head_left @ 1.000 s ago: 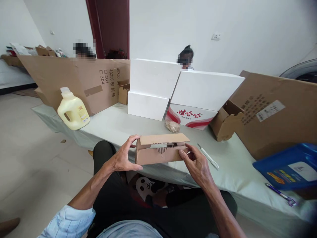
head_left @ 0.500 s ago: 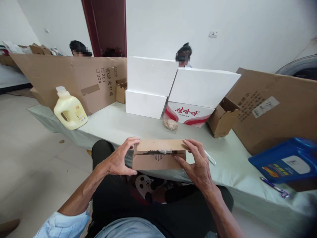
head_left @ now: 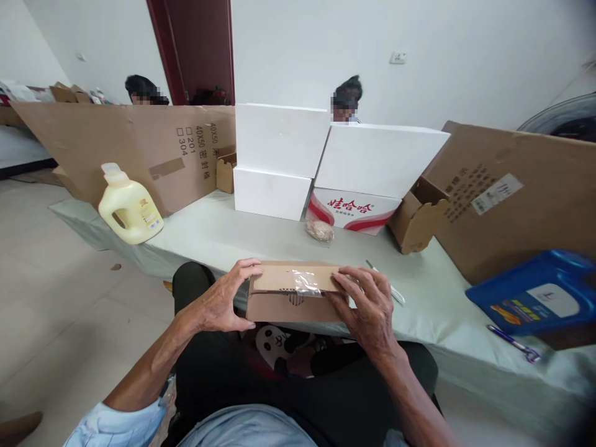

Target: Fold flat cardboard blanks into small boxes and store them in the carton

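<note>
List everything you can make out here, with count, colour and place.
small cardboard box: one, brown, between the hands
tape: one piece, transparent, on its flap
wrapped bundle: one, beige, before the printed box
printed box: one, white and red, table back
plain boxes: three, white, table back
open boxes: two, brown, flanking the white ones
large cardboard: two, brown, left and right
jug: one, yellow, left
blue container: one, right
slim tool: one, white, by the right hand
purple tool: one, right edge
table cloth: one, pale green, under these
socket: one, white, wall
people: two, dark hair, behind
left hand: one, box's left end
right hand: one, box's right end
</note>
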Tool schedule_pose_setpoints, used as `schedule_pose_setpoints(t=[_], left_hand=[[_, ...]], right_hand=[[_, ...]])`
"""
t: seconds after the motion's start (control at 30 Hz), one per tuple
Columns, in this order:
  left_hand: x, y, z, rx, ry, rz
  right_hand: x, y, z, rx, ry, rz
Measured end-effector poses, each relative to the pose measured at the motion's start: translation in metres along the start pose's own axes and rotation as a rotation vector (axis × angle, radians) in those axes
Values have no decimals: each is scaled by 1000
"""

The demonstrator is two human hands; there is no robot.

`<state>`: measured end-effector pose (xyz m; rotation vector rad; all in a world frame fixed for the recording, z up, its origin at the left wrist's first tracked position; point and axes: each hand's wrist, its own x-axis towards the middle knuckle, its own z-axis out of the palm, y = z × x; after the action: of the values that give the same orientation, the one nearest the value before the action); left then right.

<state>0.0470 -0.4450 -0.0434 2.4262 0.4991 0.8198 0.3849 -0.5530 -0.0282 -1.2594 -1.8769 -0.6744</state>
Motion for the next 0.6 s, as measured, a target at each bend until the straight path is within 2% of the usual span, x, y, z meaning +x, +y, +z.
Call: schedule_pose_setpoints(t=[0.27, 0.6], left_hand=[[0, 7, 0, 44, -16, 15], [7, 9, -3, 72, -25, 0]], right_hand=[[-2, -14, -2, 96, -19, -58], [12, -29, -1, 240, -52, -130]])
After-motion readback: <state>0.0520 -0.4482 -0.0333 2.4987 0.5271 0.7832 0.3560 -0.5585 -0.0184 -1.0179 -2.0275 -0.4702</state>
